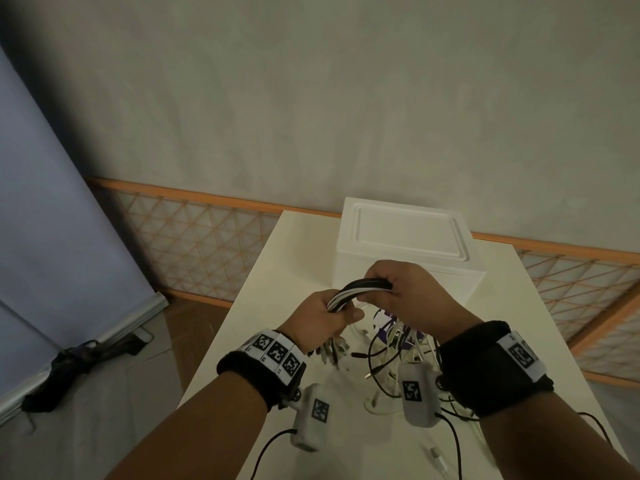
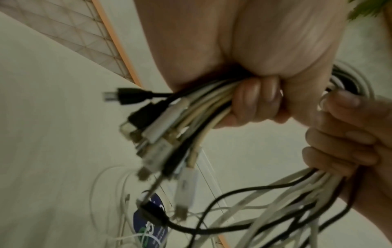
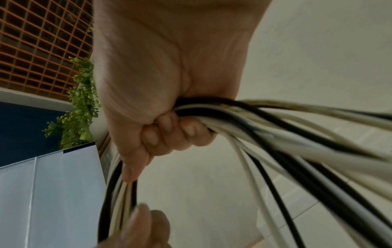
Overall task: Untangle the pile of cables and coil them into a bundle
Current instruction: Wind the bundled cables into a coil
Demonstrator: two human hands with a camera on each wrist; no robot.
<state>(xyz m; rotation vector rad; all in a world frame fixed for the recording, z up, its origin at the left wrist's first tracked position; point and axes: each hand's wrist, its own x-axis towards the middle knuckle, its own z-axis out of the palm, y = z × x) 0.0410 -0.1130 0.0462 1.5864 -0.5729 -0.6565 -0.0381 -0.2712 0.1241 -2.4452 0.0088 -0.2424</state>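
White table (image 1: pixel 277 258) pushed up against a grey wall, with a wooden lattice rail (image 1: pixel 194 237) running behind it and a white box (image 1: pixel 405 233) at the far end. Both wrist views are pretty blurry, so the plugs are hard to tell apart. The left hand (image 1: pixel 320 318) is fisted around the bundle of cables (image 1: pixel 356 289), black and white ones, with the plug ends (image 2: pixel 152 134) sticking out below the fist. The right hand (image 1: pixel 405 292) grips the same bundle just beside it. The rest of the cables (image 1: pixel 398 362) lie in a loose tangle on the table under the hands, partly hidden by the right wrist band (image 1: pixel 491 368). A blue card (image 2: pixel 148 224) sits under that tangle, print unreadable.
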